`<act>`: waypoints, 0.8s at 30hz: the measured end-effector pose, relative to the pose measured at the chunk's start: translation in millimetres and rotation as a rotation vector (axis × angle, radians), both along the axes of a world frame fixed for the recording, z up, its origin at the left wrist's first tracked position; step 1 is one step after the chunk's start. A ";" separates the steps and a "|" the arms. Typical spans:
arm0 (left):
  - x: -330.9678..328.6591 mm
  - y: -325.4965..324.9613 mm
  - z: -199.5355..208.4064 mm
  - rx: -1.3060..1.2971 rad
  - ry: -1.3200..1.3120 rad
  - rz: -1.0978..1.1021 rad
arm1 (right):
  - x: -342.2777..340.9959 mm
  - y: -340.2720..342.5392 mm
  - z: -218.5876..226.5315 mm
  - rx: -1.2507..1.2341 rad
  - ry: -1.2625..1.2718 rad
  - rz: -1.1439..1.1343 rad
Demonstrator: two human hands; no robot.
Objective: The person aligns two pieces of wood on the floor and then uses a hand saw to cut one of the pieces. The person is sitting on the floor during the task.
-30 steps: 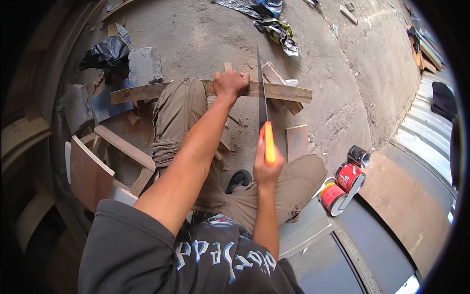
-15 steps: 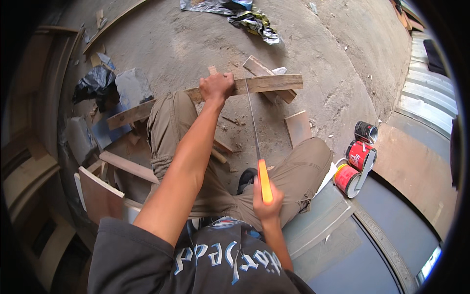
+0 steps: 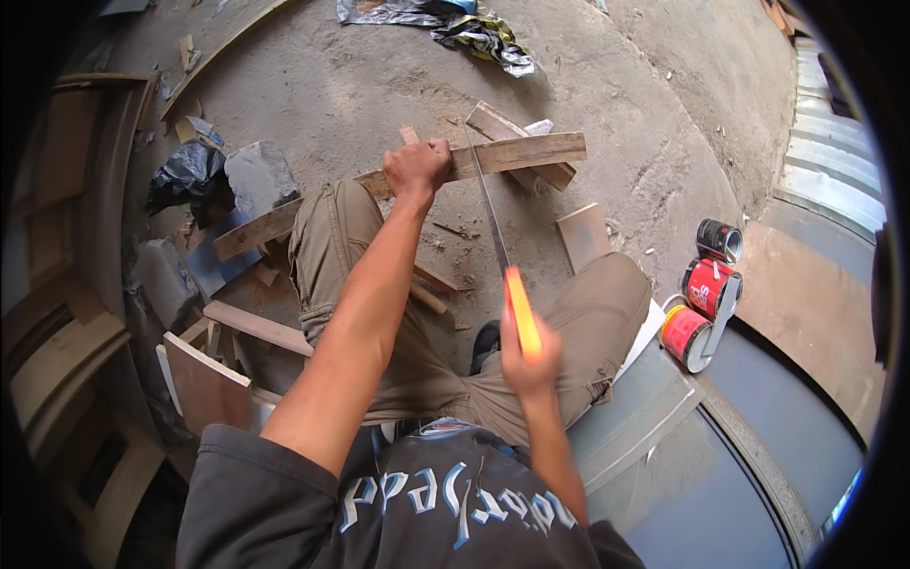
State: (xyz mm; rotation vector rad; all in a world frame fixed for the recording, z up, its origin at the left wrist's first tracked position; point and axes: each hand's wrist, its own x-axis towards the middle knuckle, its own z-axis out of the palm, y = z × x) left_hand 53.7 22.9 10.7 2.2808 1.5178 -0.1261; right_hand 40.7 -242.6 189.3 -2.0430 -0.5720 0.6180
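Nearest us, our right forearm comes up from below, and the right hand (image 3: 533, 365) has its fingers wrapped around the orange-and-yellow handle of a handsaw (image 3: 494, 216); it is blurred, so we cannot make out each finger. Beside our right knee (image 3: 611, 289), near the far edge of the grey sheets (image 3: 768, 389), we have three cans in a row. The nearest can (image 3: 681, 330) is red with a yellow band, the middle can (image 3: 705, 286) is red, and the farthest can (image 3: 713, 239) is black, its round mouth showing a grey inside. A pale strip (image 3: 725, 311) partly covers the ends of the red pair; what these hold we cannot tell.

Our left arm reaches farther out, nearly straight, and the left hand (image 3: 417, 168) sits knuckles up, its fingers curled tightly over a plank (image 3: 531, 152), their tips hidden. The plank lies ahead of us, running under our left knee, which hides a stretch of it; its right end crosses above a shorter wood piece (image 3: 491, 121). The saw blade slants over the plank just right of the left hand, tip past the far edge; how deep it sits, we cannot tell. Farther off, crumpled wrappers (image 3: 483, 43) lie on the floor (image 3: 607, 104), partly cut off.
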 end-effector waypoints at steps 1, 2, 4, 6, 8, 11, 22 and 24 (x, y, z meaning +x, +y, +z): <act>2.7 0.7 -0.2 -0.020 -0.012 0.011 | 14.7 21.7 -22.9 -0.009 0.005 0.027; 7.4 3.0 -1.4 -0.033 -0.025 0.023 | 20.1 34.1 -26.7 -0.013 -0.005 0.013; 6.0 4.6 -2.9 -0.025 -0.012 0.036 | 27.4 50.4 -26.1 -0.015 -0.001 0.014; 0.5 4.7 -2.5 -0.010 0.003 0.004 | 3.3 9.6 -10.2 -0.004 -0.056 0.014; -1.2 0.0 1.3 -0.011 0.012 -0.008 | -23.4 -19.0 24.9 0.038 -0.086 -0.057; -0.9 1.5 0.6 0.047 -0.006 -0.008 | -7.8 -3.5 3.5 0.046 -0.075 0.011; -5.6 -3.7 -4.3 0.047 -0.001 -0.009 | -19.4 -10.9 14.0 0.051 -0.040 -0.033; -0.4 -4.3 -7.2 0.068 -0.027 -0.029 | 15.0 30.5 -25.5 0.012 -0.040 -0.012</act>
